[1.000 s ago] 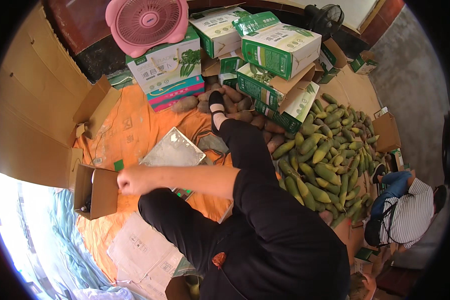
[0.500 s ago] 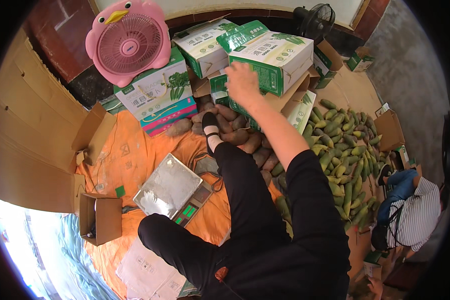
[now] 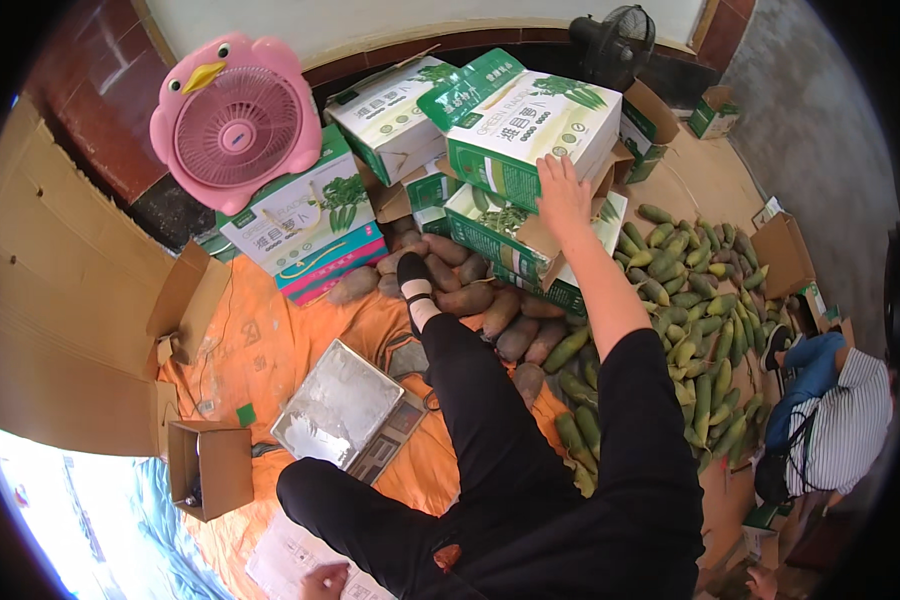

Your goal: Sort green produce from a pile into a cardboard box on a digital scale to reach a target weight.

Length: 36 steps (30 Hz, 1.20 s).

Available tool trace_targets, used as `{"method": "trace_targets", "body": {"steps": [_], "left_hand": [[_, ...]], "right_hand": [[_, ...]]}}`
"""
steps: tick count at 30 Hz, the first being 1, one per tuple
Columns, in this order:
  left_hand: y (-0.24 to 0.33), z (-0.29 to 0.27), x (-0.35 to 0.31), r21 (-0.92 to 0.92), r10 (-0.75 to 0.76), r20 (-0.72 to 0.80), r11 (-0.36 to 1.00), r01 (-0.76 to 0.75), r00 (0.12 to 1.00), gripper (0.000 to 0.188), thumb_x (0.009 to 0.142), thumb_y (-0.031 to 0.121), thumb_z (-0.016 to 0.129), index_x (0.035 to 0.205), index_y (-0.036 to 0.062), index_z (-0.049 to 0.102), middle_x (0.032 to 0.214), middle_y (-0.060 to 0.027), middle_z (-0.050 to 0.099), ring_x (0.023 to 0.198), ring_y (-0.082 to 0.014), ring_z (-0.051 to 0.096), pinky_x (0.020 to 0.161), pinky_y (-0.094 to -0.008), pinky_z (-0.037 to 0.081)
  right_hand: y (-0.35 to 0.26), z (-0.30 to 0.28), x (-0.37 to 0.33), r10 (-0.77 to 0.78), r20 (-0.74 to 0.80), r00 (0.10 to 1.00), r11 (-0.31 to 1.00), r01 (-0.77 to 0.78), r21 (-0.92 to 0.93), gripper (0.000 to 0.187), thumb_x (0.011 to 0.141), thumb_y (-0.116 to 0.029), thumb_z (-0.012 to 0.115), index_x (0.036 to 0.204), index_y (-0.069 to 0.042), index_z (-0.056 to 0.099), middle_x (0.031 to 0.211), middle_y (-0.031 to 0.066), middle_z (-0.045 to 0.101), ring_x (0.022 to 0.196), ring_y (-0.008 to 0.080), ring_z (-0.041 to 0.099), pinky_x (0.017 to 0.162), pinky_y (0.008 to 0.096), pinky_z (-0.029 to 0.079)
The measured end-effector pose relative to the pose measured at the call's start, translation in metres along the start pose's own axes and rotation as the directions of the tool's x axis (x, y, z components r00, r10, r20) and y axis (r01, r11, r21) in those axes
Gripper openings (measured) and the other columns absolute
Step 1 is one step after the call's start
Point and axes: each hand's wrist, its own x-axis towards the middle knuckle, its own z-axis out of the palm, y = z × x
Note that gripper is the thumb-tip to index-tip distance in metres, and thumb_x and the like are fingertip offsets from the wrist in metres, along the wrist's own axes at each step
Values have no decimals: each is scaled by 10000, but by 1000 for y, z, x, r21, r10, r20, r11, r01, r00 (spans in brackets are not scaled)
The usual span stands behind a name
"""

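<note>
My right hand (image 3: 564, 198) reaches forward, its fingers stretched out and lying against the front right side of a white and green carton (image 3: 515, 120). That carton's green flap (image 3: 473, 88) stands open at its left. It rests on another green carton (image 3: 470, 225), whose open top shows green radishes printed or lying inside; I cannot tell which. My left hand (image 3: 325, 582) is at the lower edge, over a flat cardboard sheet (image 3: 288, 560); its fingers are loosely bent with nothing visible in them, and part of it is cut off. A scale (image 3: 340, 405) with a metal plate sits beside my knee.
Green radishes (image 3: 710, 320) are heaped at right, brownish-red roots (image 3: 465, 297) near my foot. A pink fan (image 3: 238, 125) stands on stacked cartons (image 3: 305, 220); a black fan (image 3: 620, 45) is behind. A small brown box (image 3: 220, 465) is left. Another person (image 3: 830, 420) bends at far right.
My right hand has moved right across the carton, from its left front to its right side. The carton below is more exposed. My left hand has come into view at the bottom.
</note>
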Motion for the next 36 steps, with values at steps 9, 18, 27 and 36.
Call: {"method": "trace_targets", "body": {"steps": [9,18,27,36], "left_hand": [[181,-29,174,-3,341,-48,940,-342,939,353,850,41,574,1202,24,575,1069,-110,649,960,-190,622,825,-302,493],[328,20,344,-294,505,83,836,-464,859,572,879,151,621,1386,36,382,1322,-136,503,1217,-216,473,979,-328,408],[467,72,430,-345,575,65,780,-523,815,937,833,433,652,1485,46,100,1499,-186,262,1339,-302,331,998,-423,366],[525,111,412,-371,616,88,749,-548,783,287,807,241,715,1007,40,669,809,-28,668,657,-108,567,611,-258,436]], "right_hand": [[25,-4,-69,-1,-109,994,995,12,99,746,750,-171,714,1400,-106,353,1453,46,344,1362,254,287,982,475,353],[35,-1,-102,56,-224,973,972,-2,236,773,693,-85,713,1384,-50,367,1446,86,357,1354,288,307,971,426,344],[43,19,-107,93,-248,964,960,-21,279,731,731,-115,665,1398,-84,368,1480,53,322,1372,258,284,960,497,345],[49,20,-127,197,-230,953,898,-82,432,713,702,-43,664,1358,-20,386,1448,124,349,1366,320,279,1042,435,291]]}}
